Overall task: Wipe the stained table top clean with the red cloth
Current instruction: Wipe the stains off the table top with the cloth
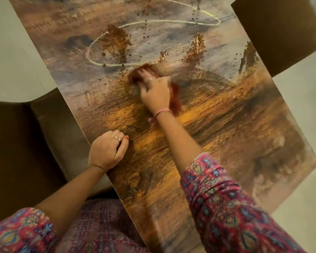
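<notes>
From the head camera, the right hand (154, 90) presses down on the red cloth (174, 99) in the middle of the wooden desk (226, 125); its fingers (144, 73) look laid fairly flat over the cloth's far end, though motion blur hides how far they are spread. The cloth shows as a blurred red patch under the palm and trailing back beside the wrist, which wears a thin pink band (161, 112). Just beyond the fingertips runs a pale chalk-like oval line (91, 46), and brown crumbly stains (117, 36) lie inside it, with more brown patches (194, 50) beyond and to the right of the fingers. The left hand (108, 149) rests on the near left edge of the desk, well apart from the cloth, its fingers (123, 141) curled loosely together with nothing between them and a ring on one. Patterned red sleeves (226, 207) cover both upper forearms. Dark brown seats (16, 143) stand on either side of the desk, over a pale floor (16, 52).
</notes>
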